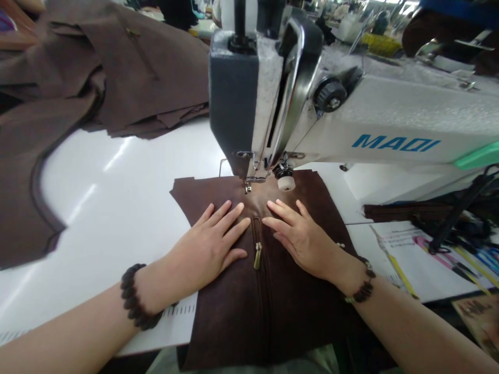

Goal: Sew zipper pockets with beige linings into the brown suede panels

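Observation:
A dark brown leather-like panel point(230, 322) lies on the white table under the sewing machine's presser foot point(248, 188). Down its middle runs a zipper point(266, 306) with a brass-coloured pull point(258, 256) near the upper end. My left hand point(212, 239) rests flat on the panel left of the zipper, fingers spread and pointing toward the foot. On the other side my right hand point(302, 236) lies on the panel with its fingers apart, fingertips close to the zipper's top end. Neither hand grips anything. The needle tip is too small to make out.
The sewing machine point(390, 114) stands across the back and right. Several brown fabric pieces point(148, 67) are heaped at the back left, and one curved piece point(23, 197) reaches along the left. Scissors point(440, 252) and a yellow strip point(403, 275) lie at the right.

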The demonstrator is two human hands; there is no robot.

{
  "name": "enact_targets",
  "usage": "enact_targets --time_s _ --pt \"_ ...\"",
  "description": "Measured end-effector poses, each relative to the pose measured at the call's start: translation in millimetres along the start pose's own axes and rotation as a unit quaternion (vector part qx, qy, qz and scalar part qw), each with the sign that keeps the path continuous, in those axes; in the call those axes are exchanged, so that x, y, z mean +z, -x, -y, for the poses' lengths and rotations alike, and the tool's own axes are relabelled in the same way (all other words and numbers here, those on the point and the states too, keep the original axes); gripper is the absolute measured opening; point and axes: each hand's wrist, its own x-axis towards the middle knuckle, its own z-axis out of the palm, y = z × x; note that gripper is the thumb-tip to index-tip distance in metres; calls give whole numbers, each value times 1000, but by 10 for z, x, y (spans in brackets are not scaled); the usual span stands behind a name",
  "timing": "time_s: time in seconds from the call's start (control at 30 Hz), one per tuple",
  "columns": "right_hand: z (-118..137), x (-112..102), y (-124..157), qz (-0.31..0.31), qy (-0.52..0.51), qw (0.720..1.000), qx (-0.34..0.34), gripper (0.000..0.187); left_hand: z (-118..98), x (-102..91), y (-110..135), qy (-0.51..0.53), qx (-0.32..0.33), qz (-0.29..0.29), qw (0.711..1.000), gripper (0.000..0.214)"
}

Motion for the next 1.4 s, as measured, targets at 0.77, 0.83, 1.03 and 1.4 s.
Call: enact_targets --time_s 0.77,0.83,1.03,1.4 --pt "4 37 -18 -4 50 999 3 34 -2 -4 -7 -3 3 -4 1000 46" --pt "-4 42 -9 -5 49 999 0 34 -7 -10 -8 -7 1 -3 1000 47" --pt "-13 33 9 11 56 998 -9 39 -20 -28 -19 -22 5 9 1000 48" --pt "12 44 -22 -21 55 998 -2 32 -18 -11 -10 2 -4 7 1000 46"
